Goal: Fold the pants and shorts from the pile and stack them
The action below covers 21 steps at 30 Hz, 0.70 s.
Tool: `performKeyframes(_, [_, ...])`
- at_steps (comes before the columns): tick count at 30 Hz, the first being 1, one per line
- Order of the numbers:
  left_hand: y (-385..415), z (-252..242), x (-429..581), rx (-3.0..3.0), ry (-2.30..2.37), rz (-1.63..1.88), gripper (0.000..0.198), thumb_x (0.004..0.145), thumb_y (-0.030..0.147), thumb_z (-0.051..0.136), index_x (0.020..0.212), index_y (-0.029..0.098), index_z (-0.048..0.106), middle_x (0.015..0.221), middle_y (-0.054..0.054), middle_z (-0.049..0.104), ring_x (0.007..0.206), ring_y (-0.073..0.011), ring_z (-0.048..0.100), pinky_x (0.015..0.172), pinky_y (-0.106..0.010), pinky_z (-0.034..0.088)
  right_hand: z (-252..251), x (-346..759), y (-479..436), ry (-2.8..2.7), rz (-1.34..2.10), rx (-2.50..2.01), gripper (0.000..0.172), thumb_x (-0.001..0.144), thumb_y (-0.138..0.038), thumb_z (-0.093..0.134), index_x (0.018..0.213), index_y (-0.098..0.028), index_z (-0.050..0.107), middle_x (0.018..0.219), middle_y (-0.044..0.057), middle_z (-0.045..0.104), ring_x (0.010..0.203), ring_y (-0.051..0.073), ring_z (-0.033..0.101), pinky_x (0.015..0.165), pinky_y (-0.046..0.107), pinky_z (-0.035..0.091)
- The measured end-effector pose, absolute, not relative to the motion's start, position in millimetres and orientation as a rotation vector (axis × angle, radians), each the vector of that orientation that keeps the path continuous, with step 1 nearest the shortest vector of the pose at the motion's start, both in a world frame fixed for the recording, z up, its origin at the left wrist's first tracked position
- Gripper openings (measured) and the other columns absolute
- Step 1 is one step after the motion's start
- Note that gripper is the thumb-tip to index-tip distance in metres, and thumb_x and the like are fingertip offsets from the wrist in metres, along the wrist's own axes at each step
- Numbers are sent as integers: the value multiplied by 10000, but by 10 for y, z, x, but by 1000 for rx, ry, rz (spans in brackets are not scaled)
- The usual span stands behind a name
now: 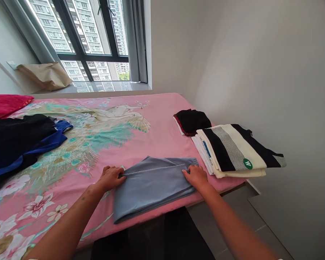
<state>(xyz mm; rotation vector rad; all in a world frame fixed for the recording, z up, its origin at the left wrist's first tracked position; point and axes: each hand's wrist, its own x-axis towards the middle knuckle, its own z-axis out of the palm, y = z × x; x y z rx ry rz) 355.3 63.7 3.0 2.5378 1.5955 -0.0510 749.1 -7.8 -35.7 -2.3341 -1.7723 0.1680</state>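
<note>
Left hand (112, 178) and right hand (197, 177) both pinch the grey garment (154, 186) closely, its long axis running between them.

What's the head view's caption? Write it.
Left hand and right hand hold a grey-blue garment on pink bedding near stacked clothes.

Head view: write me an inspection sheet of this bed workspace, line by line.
Surface: pink bedspread, bird-and-flower print.
Handled item: grey-blue garment, folded, lying near the bed's front edge.
Clutter: dark and blue clothes heaped loosely at left; folded stack at right, black folded garment behind it.
Hands: left hand touches the garment's left end; right hand its right end.
Cables: nothing seen.
Surroundings: window, grey curtain, brown paper bag on the sill.
</note>
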Motion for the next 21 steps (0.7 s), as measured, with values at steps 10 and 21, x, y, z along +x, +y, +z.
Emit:
performKeyframes(10, [-70,-235,4312,2848,1312,390,364,898,274,393,1219,219,555,1392,-73,478,1323,-250,368,1088,-437,280,-488,7638,-251,-1627,-44,-2029,282,865,-305,439,1074,-152,550,1109,115,592,1059,238,495,927,370,356])
performKeyframes(21, [-259,-466,5092,2871,1200,303,535,919,451,381,1423,282,320,1522,-95,262,1402,-293,206,1108,-584,145,-535,7924,-133,-1693,-40,-2109,341,885,-302,430,1166,-123,501,1125,137,586,1070,229,503,933,336,362])
